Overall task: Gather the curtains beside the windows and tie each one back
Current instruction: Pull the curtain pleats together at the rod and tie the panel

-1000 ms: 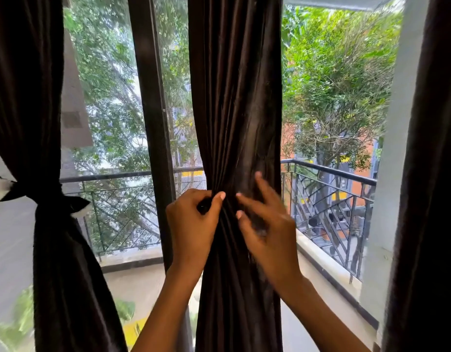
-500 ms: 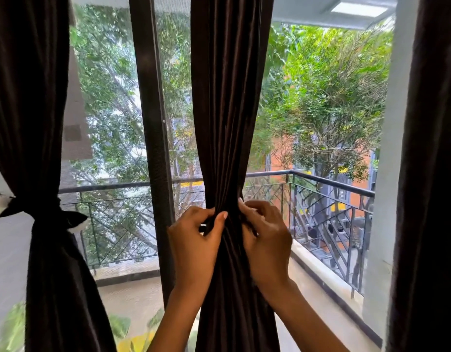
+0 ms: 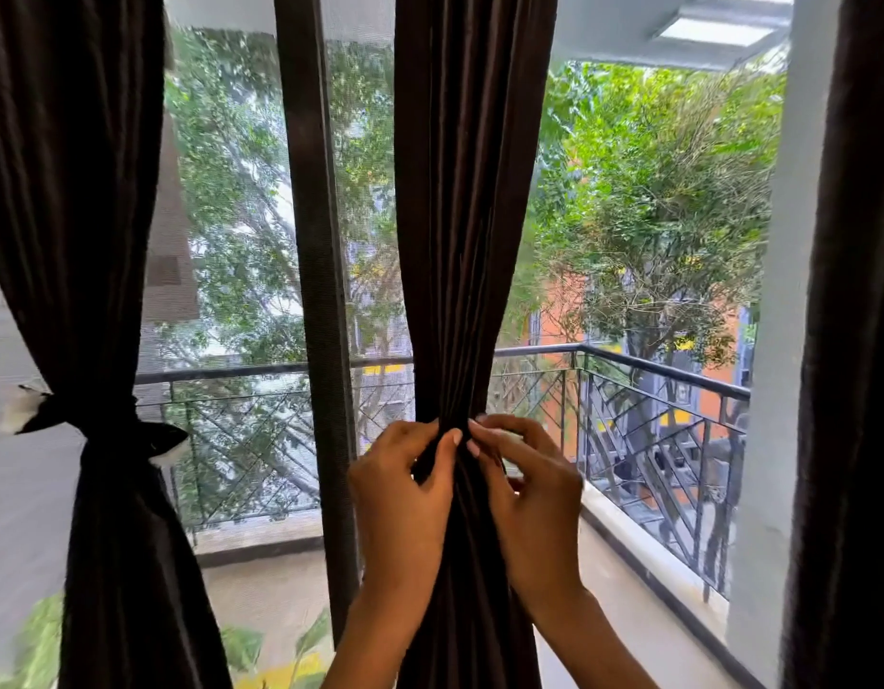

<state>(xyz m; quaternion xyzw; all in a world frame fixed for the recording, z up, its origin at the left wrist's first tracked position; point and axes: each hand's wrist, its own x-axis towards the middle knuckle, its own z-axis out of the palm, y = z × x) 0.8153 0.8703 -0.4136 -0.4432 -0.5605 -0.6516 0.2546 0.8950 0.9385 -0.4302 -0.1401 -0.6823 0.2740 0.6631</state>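
A home, an upstairs room, tall windows [image 3: 241,216] hung with dark brown curtains [image 3: 469,191], a balcony railing [image 3: 653,390] outside, trees [image 3: 668,216] and an orange building [image 3: 564,315] beyond

Both forearms are bare to the bottom edge of the frame, with no sleeves showing. The left hand [image 3: 405,494] and right hand [image 3: 534,494] have short, pale, unpainted-looking nails.

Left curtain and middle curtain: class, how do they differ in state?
The left curtain is cinched by a tie and untouched; the middle curtain shows no finished tie and is pinched by the left hand and right hand. Both are dark brown and pleated.
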